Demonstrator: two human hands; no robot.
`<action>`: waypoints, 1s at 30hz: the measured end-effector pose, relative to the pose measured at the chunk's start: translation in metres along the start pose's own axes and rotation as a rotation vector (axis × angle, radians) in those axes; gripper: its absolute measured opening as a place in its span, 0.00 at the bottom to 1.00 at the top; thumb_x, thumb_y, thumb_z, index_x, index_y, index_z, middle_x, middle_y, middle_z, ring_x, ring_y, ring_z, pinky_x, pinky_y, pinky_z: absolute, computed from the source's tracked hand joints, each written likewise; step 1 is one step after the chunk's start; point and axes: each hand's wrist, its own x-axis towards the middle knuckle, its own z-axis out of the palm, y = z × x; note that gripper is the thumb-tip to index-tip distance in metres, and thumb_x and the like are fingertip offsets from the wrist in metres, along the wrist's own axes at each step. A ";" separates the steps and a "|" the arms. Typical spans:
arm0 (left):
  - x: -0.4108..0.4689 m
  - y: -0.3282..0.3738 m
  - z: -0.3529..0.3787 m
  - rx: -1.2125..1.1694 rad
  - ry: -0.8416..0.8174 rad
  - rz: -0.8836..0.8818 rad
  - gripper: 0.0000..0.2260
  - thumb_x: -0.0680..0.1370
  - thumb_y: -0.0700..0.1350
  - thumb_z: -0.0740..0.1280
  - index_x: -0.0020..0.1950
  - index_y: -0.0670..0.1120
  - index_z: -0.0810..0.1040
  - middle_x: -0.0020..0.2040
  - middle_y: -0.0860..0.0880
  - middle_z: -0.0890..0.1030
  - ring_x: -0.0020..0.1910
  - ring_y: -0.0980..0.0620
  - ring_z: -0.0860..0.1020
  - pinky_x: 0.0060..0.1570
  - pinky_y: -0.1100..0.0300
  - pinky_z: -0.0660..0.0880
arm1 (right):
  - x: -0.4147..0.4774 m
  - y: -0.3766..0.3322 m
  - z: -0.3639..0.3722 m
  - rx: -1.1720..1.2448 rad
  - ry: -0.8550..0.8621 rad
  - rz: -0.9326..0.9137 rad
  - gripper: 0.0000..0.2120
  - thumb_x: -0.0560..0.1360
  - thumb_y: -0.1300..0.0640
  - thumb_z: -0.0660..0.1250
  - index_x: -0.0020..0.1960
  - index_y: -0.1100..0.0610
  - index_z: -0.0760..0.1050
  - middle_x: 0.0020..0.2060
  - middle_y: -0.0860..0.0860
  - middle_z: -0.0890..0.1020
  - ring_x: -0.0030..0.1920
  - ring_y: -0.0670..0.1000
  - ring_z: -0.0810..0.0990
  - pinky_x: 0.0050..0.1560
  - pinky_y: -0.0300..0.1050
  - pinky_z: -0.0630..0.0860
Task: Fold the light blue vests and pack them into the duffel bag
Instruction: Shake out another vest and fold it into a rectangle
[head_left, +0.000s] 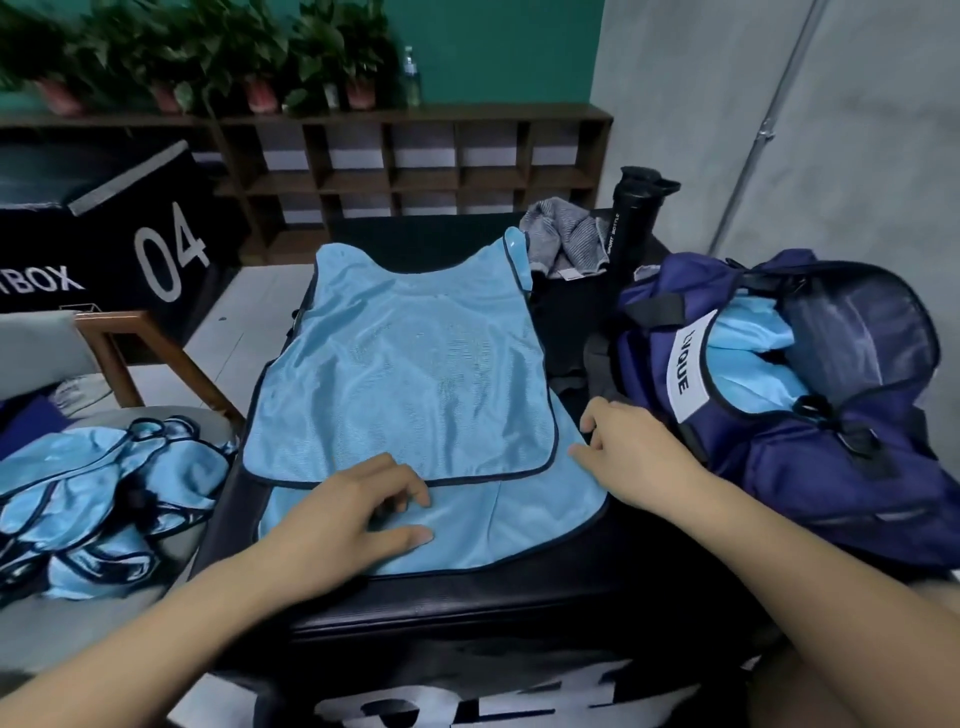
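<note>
A light blue vest (405, 374) with dark trim lies spread flat on the black box top (519, 597), neck end away from me. My left hand (358, 514) rests on its near hem, fingers loosely curled on the cloth. My right hand (623, 447) touches the vest's right edge with its fingertips. To the right stands the open navy duffel bag (810, 467), with light blue vests (748, 358) lying inside it. A heap of unfolded light blue vests (104, 499) lies on a chair seat at the left.
A black sport bottle (631, 218) and a grey striped cloth (566, 239) sit at the box's far right. A wooden chair arm (156, 358) stands left of the box. Another black box marked 04 (130, 244), cubby shelves (415, 171) and potted plants (208, 52) are behind.
</note>
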 end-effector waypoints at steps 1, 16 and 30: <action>0.000 0.000 0.000 -0.005 0.008 -0.004 0.11 0.77 0.59 0.78 0.56 0.61 0.81 0.48 0.57 0.77 0.47 0.52 0.78 0.49 0.63 0.75 | 0.000 -0.002 0.000 0.037 -0.004 0.008 0.10 0.80 0.50 0.71 0.54 0.52 0.72 0.44 0.48 0.80 0.45 0.52 0.81 0.49 0.54 0.81; -0.013 -0.010 -0.046 -0.073 0.156 -0.198 0.08 0.77 0.45 0.79 0.51 0.58 0.86 0.47 0.56 0.86 0.48 0.56 0.84 0.48 0.65 0.76 | -0.028 -0.007 -0.016 -0.158 -0.088 0.068 0.18 0.78 0.55 0.65 0.62 0.52 0.59 0.39 0.51 0.78 0.36 0.55 0.79 0.37 0.52 0.78; -0.058 -0.045 -0.066 0.246 0.177 -0.731 0.10 0.76 0.54 0.77 0.42 0.51 0.80 0.38 0.54 0.83 0.39 0.57 0.80 0.36 0.60 0.71 | -0.038 -0.026 0.002 -0.231 -0.038 -0.193 0.06 0.81 0.48 0.62 0.56 0.46 0.66 0.51 0.46 0.76 0.48 0.57 0.80 0.47 0.52 0.77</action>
